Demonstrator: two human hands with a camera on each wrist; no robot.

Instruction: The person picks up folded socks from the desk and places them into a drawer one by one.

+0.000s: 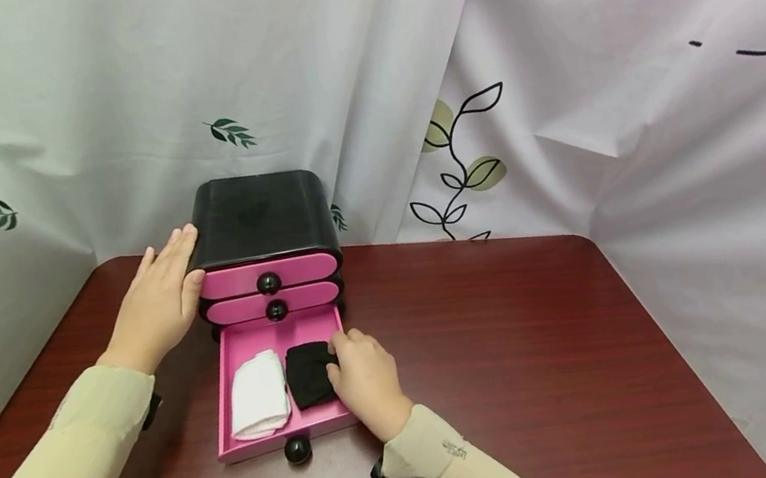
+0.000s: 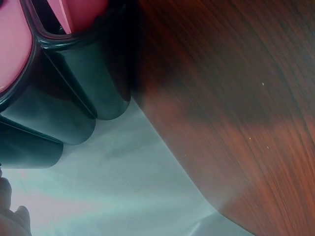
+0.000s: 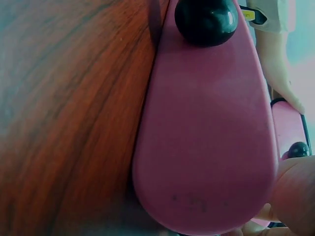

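A black cabinet (image 1: 257, 213) with pink drawers stands on the table, its lowest drawer (image 1: 323, 428) pulled out toward me. Inside lie a folded white cloth (image 1: 257, 397) on the left and a folded black cloth (image 1: 310, 374) on the right. My left hand (image 1: 160, 297) rests flat along the cabinet's left side, fingers extended. At the open drawer's right wall, my right hand (image 1: 370, 376) grips the side, thumb inside beside the black cloth. The right wrist view shows the drawer's pink front (image 3: 206, 118) up close, fingers partly hidden behind its rounded end.
Two upper drawers with round black knobs (image 1: 269, 283) are closed. The reddish-brown wooden table (image 1: 523, 351) extends to the right of the cabinet. A pale curtain (image 1: 354, 66) with leaf prints hangs behind and along both sides.
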